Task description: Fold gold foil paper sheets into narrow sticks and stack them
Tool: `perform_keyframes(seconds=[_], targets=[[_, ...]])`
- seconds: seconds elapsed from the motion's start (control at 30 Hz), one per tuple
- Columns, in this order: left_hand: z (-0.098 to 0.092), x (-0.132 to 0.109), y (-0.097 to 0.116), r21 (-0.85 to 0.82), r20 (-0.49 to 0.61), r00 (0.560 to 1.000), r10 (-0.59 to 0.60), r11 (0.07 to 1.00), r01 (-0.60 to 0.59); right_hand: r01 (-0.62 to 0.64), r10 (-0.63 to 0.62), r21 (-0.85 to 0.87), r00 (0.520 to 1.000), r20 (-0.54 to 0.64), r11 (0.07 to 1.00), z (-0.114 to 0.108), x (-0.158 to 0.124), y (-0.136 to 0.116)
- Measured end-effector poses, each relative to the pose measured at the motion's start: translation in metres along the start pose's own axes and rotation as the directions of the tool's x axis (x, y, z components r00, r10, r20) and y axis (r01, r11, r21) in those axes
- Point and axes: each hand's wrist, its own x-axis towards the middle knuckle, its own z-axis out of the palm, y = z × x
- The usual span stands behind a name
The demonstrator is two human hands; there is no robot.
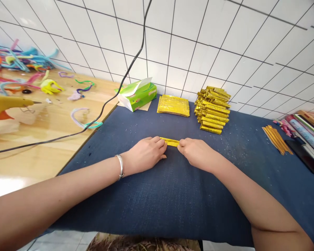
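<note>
A narrow folded strip of gold foil paper (172, 142) lies across the middle of the blue cloth. At its left end my left hand (149, 153) is closed, with a silver bangle on the wrist. My right hand (196, 153) grips the strip's other end, fingers pressed together. Both ends of the strip are hidden under the fingers. Beyond the hands sits a flat stack of gold foil sheets (173, 105). To the right of that stack rises a pile of folded gold strips (211, 109), laid over one another.
A green tissue pack (138, 96) stands by the tiled wall. A black cable (112, 97) hangs across the left side. The wooden table (68, 139) bears a yellow glue gun (7, 108) and colourful pipe cleaners (23, 59). Far right are flat gold strips (277, 139) and a black phone (305, 157).
</note>
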Motion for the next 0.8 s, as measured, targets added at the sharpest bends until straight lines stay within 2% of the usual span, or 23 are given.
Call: perform_keyframes(seconds=[0.2,0.6,0.8], targets=[[0.002,0.002,0.007,-0.005,-0.022,0.999,-0.043,0.999,0.043,0.030,-0.031,-0.024,0.999,-0.029,0.999,0.002,0.000,0.001],[0.003,0.014,0.015,-0.153,0.054,0.995,-0.079,0.984,0.087,0.060,-0.059,0.019,0.996,-0.069,0.998,0.004,0.002,0.008],[0.012,0.013,0.016,-0.145,-0.003,0.997,-0.078,0.986,0.077,0.107,-0.094,0.105,0.988,-0.121,0.989,0.004,0.002,0.014]])
